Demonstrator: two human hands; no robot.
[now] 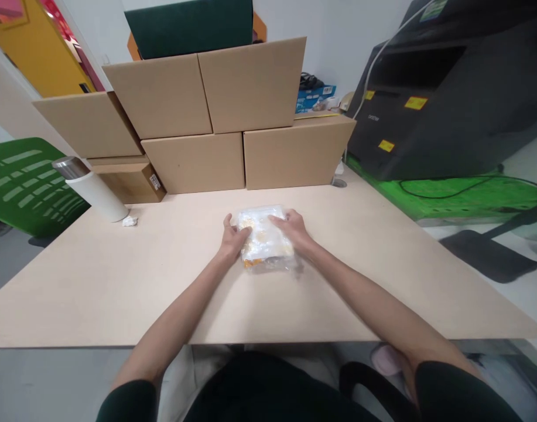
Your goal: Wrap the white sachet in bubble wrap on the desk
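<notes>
A clear plastic-wrapped package (264, 239), whitish with a bit of orange at its near edge, is held between my two hands over the middle of the table (171, 293). What is inside the wrapping I cannot make out. My left hand (233, 237) grips its left side, with the thumb on top and an index finger raised beside it. On the opposite side my right hand (293, 228) has its thumb pressed on the upper face and its fingers around the edge. Whether the package rests on the table or is slightly lifted is hard to tell.
Stacked cardboard boxes (191, 164) line the table's back edge, with a dark green box (191, 29) on top. A white bottle (99, 193) stands at the left near a crumpled tissue (130, 221). A large black printer (417, 111) sits on a green surface (470, 196) to the right.
</notes>
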